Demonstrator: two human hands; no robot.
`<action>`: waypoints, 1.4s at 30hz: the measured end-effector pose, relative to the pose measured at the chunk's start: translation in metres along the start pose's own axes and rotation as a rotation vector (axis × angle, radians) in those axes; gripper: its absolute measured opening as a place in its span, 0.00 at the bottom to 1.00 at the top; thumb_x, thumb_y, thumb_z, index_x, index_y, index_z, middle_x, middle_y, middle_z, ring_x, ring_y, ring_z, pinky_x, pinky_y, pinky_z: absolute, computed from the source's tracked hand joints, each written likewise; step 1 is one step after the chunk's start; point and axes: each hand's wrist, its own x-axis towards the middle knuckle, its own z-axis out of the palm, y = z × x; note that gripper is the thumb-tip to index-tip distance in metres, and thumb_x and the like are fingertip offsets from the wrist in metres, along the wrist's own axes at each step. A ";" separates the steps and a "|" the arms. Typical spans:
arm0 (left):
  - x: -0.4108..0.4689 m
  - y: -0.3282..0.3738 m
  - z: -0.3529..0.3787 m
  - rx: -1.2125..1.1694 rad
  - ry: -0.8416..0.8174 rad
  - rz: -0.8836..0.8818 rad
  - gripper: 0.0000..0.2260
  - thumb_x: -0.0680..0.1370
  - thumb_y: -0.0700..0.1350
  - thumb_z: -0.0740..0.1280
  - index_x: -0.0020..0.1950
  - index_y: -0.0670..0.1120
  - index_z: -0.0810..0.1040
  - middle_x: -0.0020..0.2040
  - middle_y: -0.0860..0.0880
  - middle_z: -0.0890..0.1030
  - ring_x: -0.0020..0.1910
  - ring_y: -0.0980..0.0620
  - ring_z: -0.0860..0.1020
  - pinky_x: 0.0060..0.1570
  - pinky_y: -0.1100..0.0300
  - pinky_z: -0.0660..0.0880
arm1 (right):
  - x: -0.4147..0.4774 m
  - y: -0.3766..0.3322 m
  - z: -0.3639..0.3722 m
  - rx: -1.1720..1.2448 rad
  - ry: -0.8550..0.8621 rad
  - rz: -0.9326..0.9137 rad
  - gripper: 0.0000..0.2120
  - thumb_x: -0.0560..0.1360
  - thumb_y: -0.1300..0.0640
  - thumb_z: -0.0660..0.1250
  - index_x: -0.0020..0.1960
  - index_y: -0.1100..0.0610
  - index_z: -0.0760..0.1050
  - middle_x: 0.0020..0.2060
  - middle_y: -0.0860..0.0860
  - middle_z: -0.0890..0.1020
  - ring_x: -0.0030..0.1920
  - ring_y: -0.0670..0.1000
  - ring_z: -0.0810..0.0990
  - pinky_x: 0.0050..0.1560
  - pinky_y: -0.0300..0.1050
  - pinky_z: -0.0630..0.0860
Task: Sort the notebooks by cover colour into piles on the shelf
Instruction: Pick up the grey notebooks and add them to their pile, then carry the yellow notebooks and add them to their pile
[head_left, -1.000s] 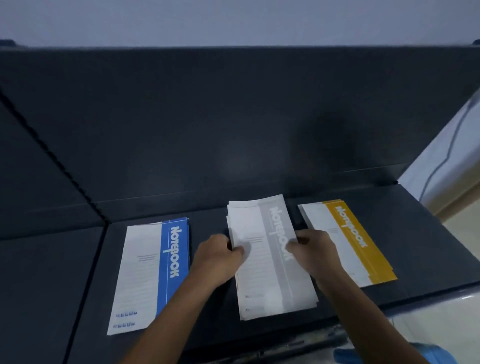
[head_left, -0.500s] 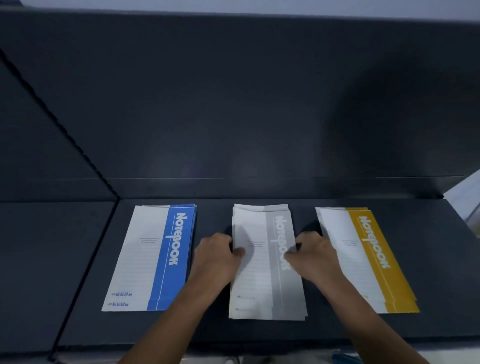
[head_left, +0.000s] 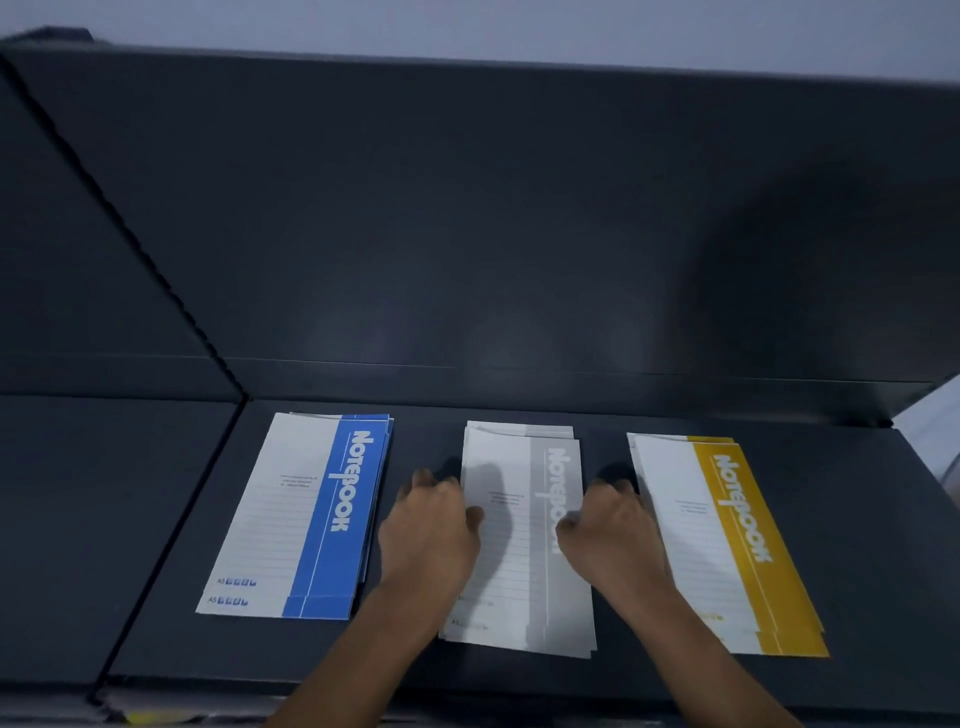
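Note:
Three piles of notebooks lie side by side on the dark shelf (head_left: 519, 415). The blue-striped pile (head_left: 306, 514) is on the left, the grey-striped pile (head_left: 524, 545) in the middle, the yellow-striped pile (head_left: 727, 540) on the right. My left hand (head_left: 431, 525) presses the grey pile's left edge, thumb on the top cover. My right hand (head_left: 608, 530) holds the same pile's right edge, its thumb over the grey stripe. The covers in the grey pile are slightly offset from one another.
A dark back panel (head_left: 467, 234) rises behind the shelf. A seam (head_left: 171, 530) separates this shelf from another dark section on the left. A pale surface (head_left: 930, 431) shows at the far right edge. Bare shelf lies between the piles.
The grey pile has gone from tilted to straight between my hands, and its covers sit more evenly. The view has shifted, bringing all three piles squarely into frame.

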 end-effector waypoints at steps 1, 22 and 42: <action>-0.002 0.002 -0.001 0.016 0.019 0.006 0.15 0.81 0.56 0.66 0.62 0.48 0.77 0.60 0.49 0.75 0.59 0.48 0.77 0.50 0.54 0.77 | 0.000 0.000 -0.001 -0.022 0.005 -0.003 0.10 0.78 0.54 0.68 0.56 0.59 0.75 0.59 0.55 0.76 0.58 0.54 0.77 0.54 0.44 0.77; -0.079 -0.235 -0.137 -0.331 0.535 -0.296 0.04 0.79 0.47 0.67 0.50 0.52 0.81 0.46 0.56 0.80 0.44 0.55 0.78 0.40 0.61 0.71 | -0.085 -0.242 0.035 0.114 -0.041 -0.798 0.16 0.79 0.51 0.66 0.66 0.50 0.76 0.59 0.45 0.78 0.55 0.50 0.81 0.56 0.49 0.78; -0.117 -0.591 -0.253 -0.342 0.508 -0.424 0.04 0.81 0.52 0.65 0.48 0.56 0.79 0.39 0.60 0.78 0.39 0.64 0.77 0.35 0.64 0.71 | -0.228 -0.584 0.210 0.177 -0.244 -0.984 0.14 0.80 0.52 0.65 0.65 0.50 0.75 0.52 0.44 0.79 0.54 0.48 0.79 0.54 0.47 0.78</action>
